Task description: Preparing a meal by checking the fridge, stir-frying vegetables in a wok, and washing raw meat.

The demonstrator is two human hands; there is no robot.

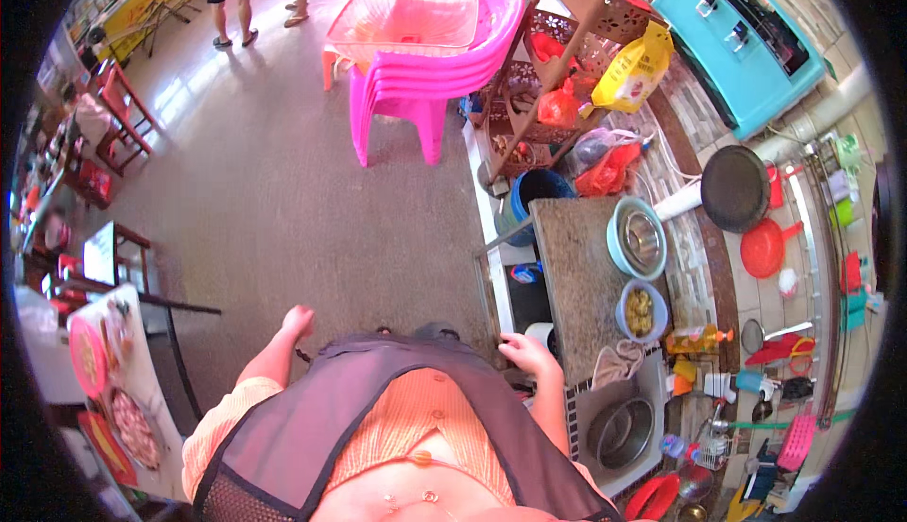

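Both of my hands hang beside my body, away from any tool. My left hand [299, 321] is over the grey floor, its fingers curled, and whether it holds something small cannot be told. My right hand [523, 352] is near the front edge of the stone counter [577, 267], with the fingers partly bent and nothing seen in them. On that counter stand a light-blue basin [613, 238] with metal bowls inside and a purple bowl [627, 323] of yellowish food pieces. A cloth [616, 365] lies by the sink [641, 462], which holds a metal pot [615, 428].
Stacked pink plastic chairs [425, 83] bear a pink basket [404, 22]. A brown shelf rack [560, 68] and a blue bin [524, 199] flank the counter. On the left, a table [159, 444] holds trays of food. Two people stand far off at the top left.
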